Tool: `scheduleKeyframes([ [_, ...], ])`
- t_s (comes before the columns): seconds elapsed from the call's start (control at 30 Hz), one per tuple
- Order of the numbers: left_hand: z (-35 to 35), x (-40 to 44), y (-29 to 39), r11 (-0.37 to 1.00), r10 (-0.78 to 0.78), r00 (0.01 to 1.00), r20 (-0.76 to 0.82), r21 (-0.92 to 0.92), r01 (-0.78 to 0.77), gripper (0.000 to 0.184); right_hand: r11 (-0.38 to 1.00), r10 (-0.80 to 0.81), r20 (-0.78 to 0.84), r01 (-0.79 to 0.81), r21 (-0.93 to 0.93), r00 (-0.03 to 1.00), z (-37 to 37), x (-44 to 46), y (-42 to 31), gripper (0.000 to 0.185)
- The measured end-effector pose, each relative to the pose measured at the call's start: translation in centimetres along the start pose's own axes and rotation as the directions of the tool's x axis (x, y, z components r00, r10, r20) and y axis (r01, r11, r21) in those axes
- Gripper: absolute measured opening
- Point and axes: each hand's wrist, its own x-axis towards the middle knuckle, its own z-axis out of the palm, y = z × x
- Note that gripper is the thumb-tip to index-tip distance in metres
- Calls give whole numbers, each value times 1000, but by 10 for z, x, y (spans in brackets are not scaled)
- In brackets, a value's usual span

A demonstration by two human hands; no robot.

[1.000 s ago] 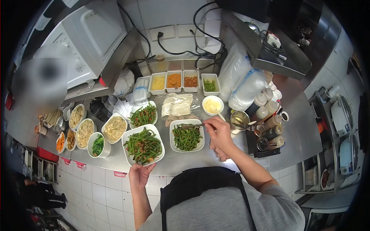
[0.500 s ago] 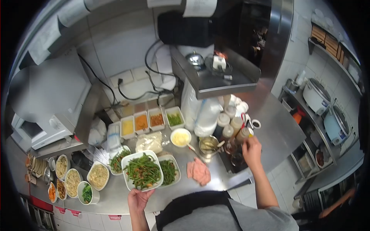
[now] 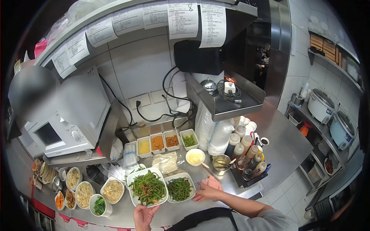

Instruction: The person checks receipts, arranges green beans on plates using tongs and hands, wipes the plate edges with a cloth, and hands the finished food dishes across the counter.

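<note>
Right hand (image 3: 208,193) back from bottles (image 3: 251,153) to second bowl (image 3: 180,189) at its left, grip unclear; left hand (image 3: 143,216) holds heaped bowl (image 3: 148,188). Bowls seemingly the focus.

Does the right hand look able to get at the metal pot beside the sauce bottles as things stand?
Probably yes: between the right hand and the metal pot, only the low-lying pink cloth seems to intervene; the sauce bottles stand to one side.
</note>
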Motion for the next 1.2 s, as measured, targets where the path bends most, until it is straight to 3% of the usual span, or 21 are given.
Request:
scheduleKeyframes([
  [0.1, -10, -8, 14, 1000, 11, 1000, -23, 20, -10, 65, 996, -87, 24, 86, 35, 996, 16, 27, 9, 63],
  [0.23, -7, -11, 26, 995, 35, 998, -46, 93, -30, 64, 981, -192, -40, 190, -48, 981, 22, 39, 17, 49],
  [0.33, -11, 0, 33, 995, -18, 998, -55, 94, 23, 64, 976, -182, -23, 183, 121, 983, 18, 26, 18, 47],
  [0.43, 10, 11, 31, 992, -52, 998, -24, 114, 54, 64, 897, -381, 60, 353, 268, 923, -4, -24, -7, 49],
  [0.5, 26, 18, 22, 986, -48, 999, -19, 158, 51, 64, 976, -205, 37, 202, 79, 978, -13, -106, -61, 50],
  [0.53, 40, 21, 15, 983, -57, 998, 6, 177, 55, 64, 934, -331, 21, 324, 149, 943, -31, -131, -70, 54],
  [0.57, 55, 26, 5, 980, -66, 997, 31, 192, 59, 65, 872, -451, -8, 442, 207, 893, -52, -157, -76, 59],
  [0.67, 108, 36, -35, 982, -177, 984, 21, 79, 174, 66, 823, -494, -272, 545, 160, 826, -126, -263, -93, 58],
  [0.77, 168, 47, -97, 889, -158, 967, -202, 396, 228, 55, 759, -563, -472, 650, 28, 678, -197, -342, -76, 63],
  [0.8, 206, 49, -127, 867, -92, 932, -349, 432, 248, 41, 759, -556, -535, 651, -15, 636, -213, -363, -69, 66],
  [0.87, 183, 74, -149, 888, -403, 913, -59, 219, 405, 59, 800, -497, -659, 593, -96, 564, -258, -387, -43, 72],
  [0.93, 189, 94, -176, 805, -586, 801, 127, -20, 592, 72, 878, -351, -808, 465, -109, 473, -309, -390, -32, 72],
  [0.97, 194, 102, -192, 785, -613, 779, 130, -7, 619, 72, 907, -288, -869, 407, -112, 403, -336, -381, -16, 73],
  [1.07, 223, 117, -243, 729, -684, 725, 82, 100, 677, 72, 857, -206, -932, 514, -24, 299, -424, -332, 16, 72],
  [1.2, 252, 133, -298, 624, -779, 623, 72, -17, 782, 70, 822, -166, -949, 569, 17, 268, -503, -258, -1, 71],
])
